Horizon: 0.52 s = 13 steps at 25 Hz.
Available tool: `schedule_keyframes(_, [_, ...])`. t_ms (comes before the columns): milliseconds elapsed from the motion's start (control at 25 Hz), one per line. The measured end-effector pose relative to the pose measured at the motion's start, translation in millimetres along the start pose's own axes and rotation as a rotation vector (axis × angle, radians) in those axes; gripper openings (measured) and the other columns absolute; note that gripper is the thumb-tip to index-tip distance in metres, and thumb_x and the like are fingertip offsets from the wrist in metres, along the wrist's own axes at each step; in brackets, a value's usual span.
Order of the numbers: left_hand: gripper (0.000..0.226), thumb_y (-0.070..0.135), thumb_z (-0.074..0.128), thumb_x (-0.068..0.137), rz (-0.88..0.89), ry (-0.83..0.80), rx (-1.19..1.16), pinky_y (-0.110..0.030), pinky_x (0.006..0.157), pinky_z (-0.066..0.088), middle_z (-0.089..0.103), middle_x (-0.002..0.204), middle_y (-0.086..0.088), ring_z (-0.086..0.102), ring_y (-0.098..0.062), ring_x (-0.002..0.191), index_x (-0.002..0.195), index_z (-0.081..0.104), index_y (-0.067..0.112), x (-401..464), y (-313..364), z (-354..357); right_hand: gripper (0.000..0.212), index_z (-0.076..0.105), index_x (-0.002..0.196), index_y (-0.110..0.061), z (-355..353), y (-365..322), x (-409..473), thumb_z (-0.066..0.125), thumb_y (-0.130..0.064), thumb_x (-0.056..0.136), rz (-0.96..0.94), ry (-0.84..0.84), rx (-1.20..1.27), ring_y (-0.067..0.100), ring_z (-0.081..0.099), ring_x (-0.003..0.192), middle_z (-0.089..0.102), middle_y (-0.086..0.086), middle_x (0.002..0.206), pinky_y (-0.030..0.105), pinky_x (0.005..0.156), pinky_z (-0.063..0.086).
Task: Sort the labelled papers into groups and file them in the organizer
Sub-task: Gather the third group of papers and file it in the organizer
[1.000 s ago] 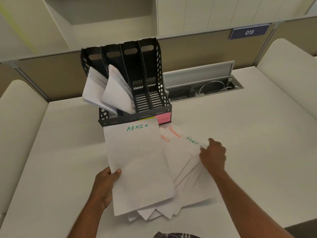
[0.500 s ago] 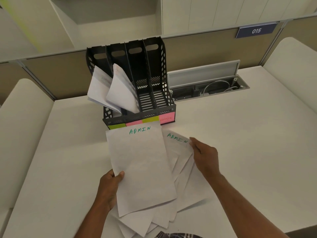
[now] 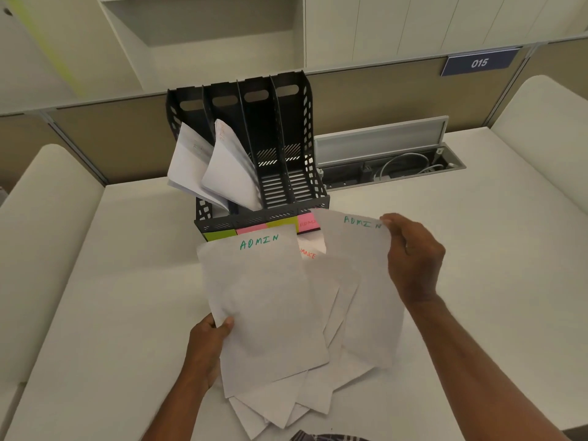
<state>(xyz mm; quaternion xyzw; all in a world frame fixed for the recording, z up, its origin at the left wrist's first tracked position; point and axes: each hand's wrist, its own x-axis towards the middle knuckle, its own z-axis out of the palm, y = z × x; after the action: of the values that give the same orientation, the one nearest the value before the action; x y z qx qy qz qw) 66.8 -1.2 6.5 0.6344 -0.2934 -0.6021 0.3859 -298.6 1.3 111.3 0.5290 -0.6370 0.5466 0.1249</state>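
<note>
While the left hand (image 3: 206,342) pinched the lower edge of one ADMIN sheet (image 3: 264,300), the right hand (image 3: 413,259) gripped the top corner of a second ADMIN sheet (image 3: 359,281), raised over the loose pile (image 3: 286,405) before the organizer (image 3: 313,173). Thin, limp paper like this probably buckles; holding an edge near a corner seemed wisest.

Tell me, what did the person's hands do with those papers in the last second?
The right hand slid over the spread papers, pinched a second sheet marked ADMIN by its top corner and lifted it up toward the organizer. Removing it uncovered an orange-lettered sheet beneath. The left hand kept gripping the first ADMIN sheet; the two filed bundles stayed in their slots.
</note>
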Motion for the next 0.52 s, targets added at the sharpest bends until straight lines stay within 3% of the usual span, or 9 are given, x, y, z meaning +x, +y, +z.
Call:
schedule_keyframes(160, [0.021, 0.000, 0.063, 0.086, 0.091, -0.133, -0.111, -0.036, 0.078, 0.059, 0.077, 0.101, -0.011, 0.073, -0.028, 0.091, 0.097, 0.077, 0.010, -5, 7, -1, 0.020, 0.076, 0.101, -0.001, -15, -36, 35, 0.063, -0.015, 0.096, 0.010, -0.016, 0.227, 0.009, 0.069, 0.085, 0.075, 0.004, 0.096, 0.017, 0.083, 0.053])
schedule_keyframes(320, [0.032, -0.009, 0.056, 0.076, 0.163, -0.265, -0.275, -0.031, 0.081, 0.060, 0.077, 0.096, -0.012, 0.074, -0.024, 0.089, 0.092, 0.080, 0.005, -9, 20, 5, 0.016, 0.077, 0.100, -0.006, -19, -95, 35, 0.064, -0.008, 0.092, 0.034, -0.266, 0.408, -0.008, 0.066, 0.087, 0.074, -0.007, 0.094, 0.012, 0.081, 0.048])
schedule_keyframes(400, [0.035, -0.015, 0.052, 0.080, 0.193, -0.307, -0.307, -0.032, 0.085, 0.059, 0.077, 0.099, -0.014, 0.073, -0.025, 0.092, 0.098, 0.078, 0.001, -14, 30, 11, 0.017, 0.077, 0.099, -0.008, -16, -128, 16, 0.062, -0.007, 0.090, 0.134, -0.423, 0.536, -0.006, 0.066, 0.084, 0.075, -0.006, 0.091, 0.013, 0.079, 0.048])
schedule_keyframes(520, [0.031, 0.006, 0.070, 0.073, 0.263, -0.378, -0.289, -0.036, 0.090, 0.057, 0.076, 0.103, -0.009, 0.068, -0.030, 0.101, 0.103, 0.078, 0.010, -23, 49, 19, 0.016, 0.078, 0.097, -0.015, -15, -166, -9, 0.064, -0.009, 0.092, 0.406, -0.568, 0.817, 0.008, 0.070, 0.084, 0.078, -0.005, 0.088, 0.025, 0.079, 0.055])
